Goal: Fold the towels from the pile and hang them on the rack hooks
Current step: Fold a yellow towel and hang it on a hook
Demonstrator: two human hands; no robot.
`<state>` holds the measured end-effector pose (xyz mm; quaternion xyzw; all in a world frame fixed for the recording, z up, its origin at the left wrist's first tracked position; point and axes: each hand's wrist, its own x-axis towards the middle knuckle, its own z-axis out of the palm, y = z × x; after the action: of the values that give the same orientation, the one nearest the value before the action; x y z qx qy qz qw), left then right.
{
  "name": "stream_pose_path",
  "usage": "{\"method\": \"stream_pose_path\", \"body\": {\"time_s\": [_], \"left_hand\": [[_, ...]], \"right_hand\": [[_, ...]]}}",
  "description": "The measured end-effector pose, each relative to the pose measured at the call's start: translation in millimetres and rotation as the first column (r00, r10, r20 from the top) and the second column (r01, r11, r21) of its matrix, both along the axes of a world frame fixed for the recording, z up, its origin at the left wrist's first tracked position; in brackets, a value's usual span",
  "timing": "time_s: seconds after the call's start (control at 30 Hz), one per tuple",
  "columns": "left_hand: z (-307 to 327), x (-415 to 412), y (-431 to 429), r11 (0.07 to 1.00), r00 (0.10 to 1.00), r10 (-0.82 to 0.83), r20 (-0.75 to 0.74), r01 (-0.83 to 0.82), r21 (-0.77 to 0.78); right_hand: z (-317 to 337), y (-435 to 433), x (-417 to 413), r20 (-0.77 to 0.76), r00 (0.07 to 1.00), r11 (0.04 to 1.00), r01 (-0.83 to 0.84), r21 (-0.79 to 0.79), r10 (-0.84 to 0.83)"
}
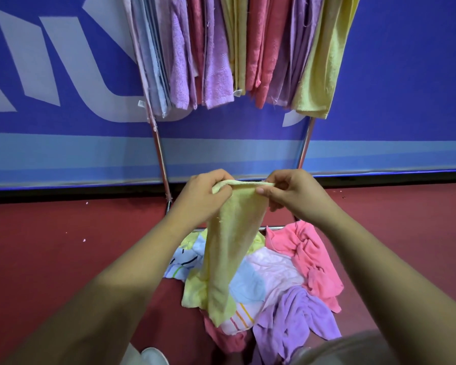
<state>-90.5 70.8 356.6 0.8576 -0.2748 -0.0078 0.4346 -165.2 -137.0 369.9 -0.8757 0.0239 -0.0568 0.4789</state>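
Observation:
A pale yellow towel [229,243] hangs in a long narrow strip between my hands. My left hand [200,196] grips its top left corner with curled fingers. My right hand [292,193] pinches the top right end between thumb and fingers. The towel's lower end dangles over the pile of towels [279,280] on the floor, a heap of pink, purple, light blue, white and striped cloths. Behind, the metal rack [159,154] carries several folded towels [219,54] in blue, purple, red and yellow, hanging side by side.
The rack's two chrome legs [304,146] stand on the dark red floor [50,246] against a blue wall banner [63,75] with white lettering. A white shoe tip [153,356] shows at the bottom edge, close to the pile.

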Motion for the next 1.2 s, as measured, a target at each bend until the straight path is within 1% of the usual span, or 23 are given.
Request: {"method": "stream_pose_path", "body": {"time_s": [0.1, 0.2, 0.27, 0.33, 0.4, 0.43, 0.5, 0.53, 0.6, 0.7, 0.77, 0.87, 0.97, 1.07, 1.2], "left_hand": [[3, 7, 7, 0.999, 1.0, -0.018, 0.001, 0.018, -0.041], [3, 13, 13, 0.995, 0.997, -0.072, -0.015, 0.071, -0.067], [5, 15, 14, 0.991, 0.997, -0.063, -0.038, 0.058, -0.123], [8, 16, 16, 0.985, 0.998, -0.046, -0.05, 0.037, -0.168], [12, 18, 20, 0.981, 0.998, -0.032, -0.058, 0.021, -0.193], [14, 19, 23, 0.981, 0.998, -0.02, -0.051, 0.01, -0.196], [16, 21, 27, 0.979, 0.999, 0.026, -0.04, -0.033, -0.199], [16, 22, 29, 0.977, 0.998, 0.054, -0.042, -0.062, -0.202], [15, 24, 31, 0.973, 0.995, 0.097, -0.035, -0.102, -0.207], [17, 22, 30, 0.973, 0.994, 0.109, -0.013, -0.109, -0.205], [19, 19, 28, 0.975, 0.995, 0.101, -0.009, -0.101, -0.196], [26, 16, 27, 0.957, 0.995, 0.09, -0.052, -0.1, -0.272], [40, 9, 24, 0.92, 0.991, 0.111, -0.075, -0.131, -0.368], [67, 3, 21, 0.884, 0.989, 0.131, -0.069, -0.148, -0.443], [123, 1, 16, 0.889, 0.986, 0.166, 0.007, -0.147, -0.434]], "right_hand": [[-1, -10, 0, -0.032, 0.999, 0.995, 0.004, -0.098, -0.007], [-1, -14, -1, -0.017, 1.0, 0.993, -0.021, -0.115, 0.02], [-3, -18, 0, -0.019, 0.998, 0.977, -0.059, -0.204, 0.056], [-6, -22, 1, -0.077, 0.992, 0.944, -0.115, -0.309, 0.095], [-12, -27, 3, -0.084, 0.993, 0.935, -0.107, -0.337, 0.083], [-13, -30, 3, -0.059, 0.997, 0.949, -0.074, -0.308, 0.058], [-9, -32, 2, -0.008, 1.0, 0.981, -0.021, -0.192, 0.019], [-6, -32, 1, 0.009, 1.0, 0.991, -0.011, -0.134, 0.012], [-2, -30, -1, 0.033, 0.999, 0.997, -0.006, -0.073, 0.008], [1, -25, -6, 0.077, 0.996, 0.998, 0.055, 0.0, -0.055], [6, -22, -7, 0.132, 0.983, 0.989, 0.117, 0.088, -0.128], [17, -17, -11, 0.205, 0.956, 0.961, 0.162, 0.225, -0.209], [32, -10, -13, 0.243, 0.943, 0.949, 0.16, 0.273, -0.229], [56, -7, -15, 0.277, 0.937, 0.952, 0.136, 0.275, -0.214], [109, -5, -18, 0.365, 0.895, 0.948, 0.158, 0.276, -0.256]]}}
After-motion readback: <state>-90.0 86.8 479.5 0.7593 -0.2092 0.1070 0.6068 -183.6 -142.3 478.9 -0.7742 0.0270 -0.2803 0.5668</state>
